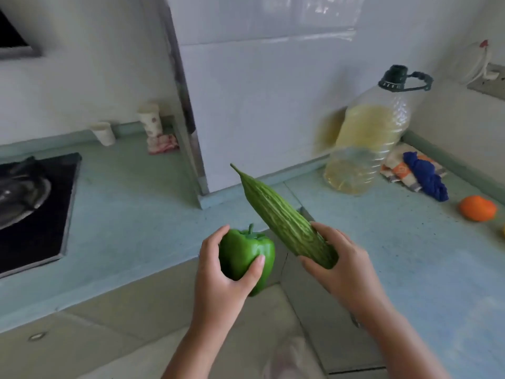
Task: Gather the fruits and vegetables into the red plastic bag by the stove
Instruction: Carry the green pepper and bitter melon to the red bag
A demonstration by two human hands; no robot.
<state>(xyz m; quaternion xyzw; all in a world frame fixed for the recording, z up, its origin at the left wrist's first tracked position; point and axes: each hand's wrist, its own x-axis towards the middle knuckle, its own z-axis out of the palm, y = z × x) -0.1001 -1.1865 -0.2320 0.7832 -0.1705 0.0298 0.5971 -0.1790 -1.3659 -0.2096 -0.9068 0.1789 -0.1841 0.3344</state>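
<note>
My left hand (218, 272) grips a green bell pepper (244, 253) with its stem up, above the inner corner of the pale green counter (131, 214). My right hand (341, 263) holds the thick end of a long ridged bitter gourd (281, 217), whose pointed tip slants up and to the left. An orange (477, 208) lies on the counter at the far right. A small red-and-white crumpled bag (163, 143) sits against the back wall to the right of the stove (35, 209); I cannot tell whether it is the red plastic bag.
A large oil bottle (366, 138) stands at the back right, beside a blue cloth (426, 175) on a folded towel. Two paper cups (103, 133) are by the back wall. A pot lid (19, 192) rests on the black stove. A wall corner juts out mid-counter.
</note>
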